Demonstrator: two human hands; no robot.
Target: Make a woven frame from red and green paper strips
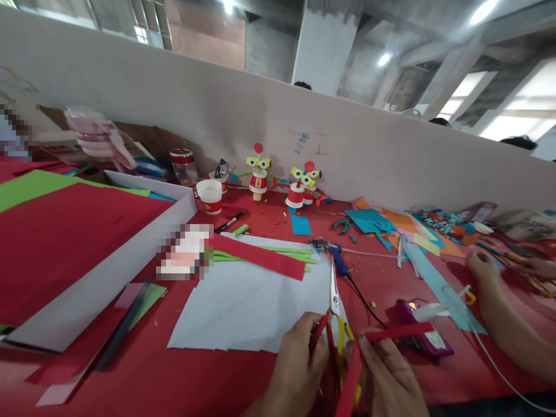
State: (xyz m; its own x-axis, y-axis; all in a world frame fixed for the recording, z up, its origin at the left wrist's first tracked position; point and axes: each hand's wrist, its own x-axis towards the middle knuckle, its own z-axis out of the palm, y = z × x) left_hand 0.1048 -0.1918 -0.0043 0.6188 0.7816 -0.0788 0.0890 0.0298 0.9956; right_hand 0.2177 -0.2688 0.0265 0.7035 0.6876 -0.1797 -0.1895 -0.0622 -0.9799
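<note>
My left hand (299,359) is closed around the red handle of a pair of scissors (334,289), whose metal blades point away from me over the edge of a white sheet (256,307). Yellow handle parts show beside the red ones. Just to the right, my right hand (391,373) pinches red paper strips (399,332); one sticks out to the right and another runs down toward me. A wider red strip (264,256) lies across several narrow green strips (310,260) on the white sheet. Beyond the scissors rests a blue glue gun (339,259).
At left is a white box (108,272) with red and green sheets. Two paper-cup figures (259,179) stand by the partition (217,116), near a paper cup (210,196). Blue and orange scraps (369,223), a purple device (423,330) and another person's arm (499,313) are at right.
</note>
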